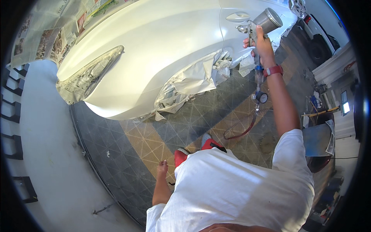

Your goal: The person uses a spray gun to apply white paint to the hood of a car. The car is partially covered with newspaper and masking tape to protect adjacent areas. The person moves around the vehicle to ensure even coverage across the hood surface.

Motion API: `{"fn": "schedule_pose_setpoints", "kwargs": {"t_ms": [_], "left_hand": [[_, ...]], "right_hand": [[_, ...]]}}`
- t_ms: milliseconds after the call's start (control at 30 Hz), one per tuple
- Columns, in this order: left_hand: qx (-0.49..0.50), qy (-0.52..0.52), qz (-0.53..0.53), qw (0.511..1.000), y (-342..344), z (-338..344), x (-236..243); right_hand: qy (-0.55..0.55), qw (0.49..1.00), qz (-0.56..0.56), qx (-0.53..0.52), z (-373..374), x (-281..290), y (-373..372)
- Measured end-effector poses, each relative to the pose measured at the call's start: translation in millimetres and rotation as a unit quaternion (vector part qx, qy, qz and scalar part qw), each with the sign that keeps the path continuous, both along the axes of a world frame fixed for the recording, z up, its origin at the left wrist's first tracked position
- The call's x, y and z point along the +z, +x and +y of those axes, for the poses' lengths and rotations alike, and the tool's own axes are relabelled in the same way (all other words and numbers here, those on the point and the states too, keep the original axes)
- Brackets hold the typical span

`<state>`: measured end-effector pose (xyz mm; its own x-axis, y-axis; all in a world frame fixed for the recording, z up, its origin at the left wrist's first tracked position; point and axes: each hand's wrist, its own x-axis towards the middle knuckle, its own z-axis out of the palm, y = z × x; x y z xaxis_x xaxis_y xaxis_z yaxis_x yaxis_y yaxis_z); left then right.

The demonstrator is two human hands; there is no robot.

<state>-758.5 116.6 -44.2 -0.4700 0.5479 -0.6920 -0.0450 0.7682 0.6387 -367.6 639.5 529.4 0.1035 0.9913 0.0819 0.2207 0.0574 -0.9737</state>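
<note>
My right hand (264, 43) is raised and wrapped round a spray gun (252, 34) with a round metal cup (269, 20). Below its grip hang a pressure gauge (263, 98) and a red hose (243, 135). The gun is close to the white car body (150, 50), near a door handle (237, 16); its nozzle points left along the panel. I see no spray. Down at my side, my left hand (162, 169) hangs with loose fingers and nothing in it, apart from the car.
Crumpled masking sheet (197, 77) covers the wheel opening; newspaper covers a lamp (91, 73) and the glass above. A pale wall (50, 135) stands left. Patterned floor tiles (154, 141) lie underfoot. At right are a blue-grey panel (317, 140) and another vehicle (320, 34).
</note>
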Motion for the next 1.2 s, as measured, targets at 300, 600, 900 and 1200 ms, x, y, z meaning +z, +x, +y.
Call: {"fn": "schedule_pose_setpoints", "kwargs": {"t_ms": [300,600,900,1200], "left_hand": [[-0.053,-0.005,0.020,0.998,23.8,-17.1,-2.0],[-0.061,-0.026,0.002,0.998,29.1,-46.8,-6.5],[-0.070,-0.015,-0.033,0.997,31.1,-14.4,18.1],[-0.300,0.011,-0.162,0.940,45.9,96.0,115.9]], "right_hand": [[0.058,0.995,-0.050,-0.064,26.8,10.0,14.1],[0.029,0.991,0.021,0.130,-37.5,9.7,-66.0],[-0.034,0.953,0.066,0.293,-94.1,15.2,-123.1],[-0.017,0.983,0.065,0.172,-83.0,-24.3,-40.1]]}}
